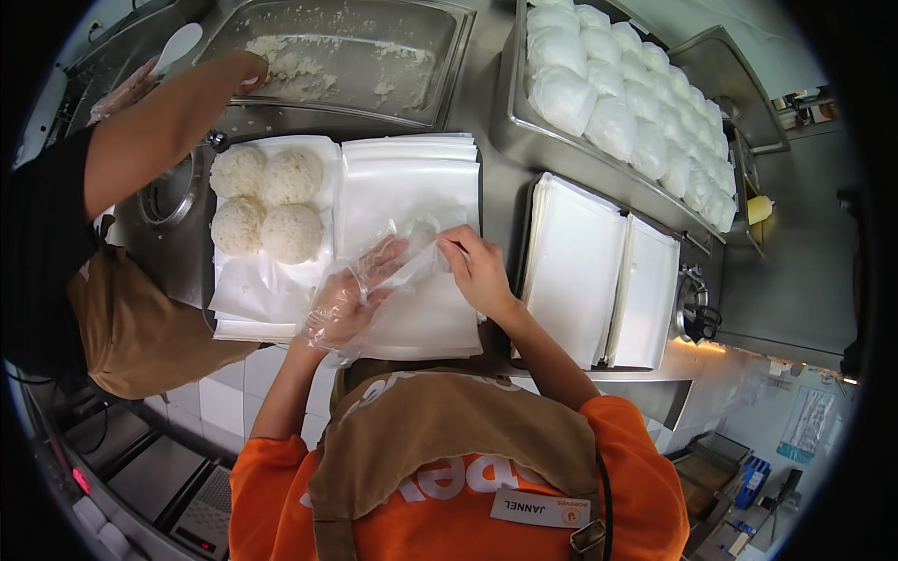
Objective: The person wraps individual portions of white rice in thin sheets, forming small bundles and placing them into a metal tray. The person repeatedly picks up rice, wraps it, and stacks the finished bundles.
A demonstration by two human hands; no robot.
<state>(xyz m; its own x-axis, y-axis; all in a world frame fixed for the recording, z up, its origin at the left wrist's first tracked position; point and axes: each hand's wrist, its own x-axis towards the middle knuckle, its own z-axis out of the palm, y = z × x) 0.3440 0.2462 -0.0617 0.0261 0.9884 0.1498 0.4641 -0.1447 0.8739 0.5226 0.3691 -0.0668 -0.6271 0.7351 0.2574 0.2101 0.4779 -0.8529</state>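
Note:
My left hand (pixel 351 294), in a loose clear plastic glove (pixel 330 319), is over the near part of the paper stacks. My bare right hand (pixel 473 266) pinches the edge of clear plastic film between thumb and forefinger, just right of the left hand. Beneath both lies a stack of white paper sheets (pixel 421 186). Several rounded mounds of cooked rice (pixel 292 175) rest in a two-by-two group on the neighbouring paper stack (pixel 270 287), to the left. Whether the pinched film belongs to the glove or is separate, I cannot tell.
A co-worker's arm (pixel 165 126) reaches to a steel pan with rice remnants (pixel 393 66); their other gloved hand holds a white spoon (pixel 181 43). White-wrapped bundles (pixel 561 98) fill a deep steel pan (pixel 515 123). More paper stacks (pixel 575 266) lie on the right tray.

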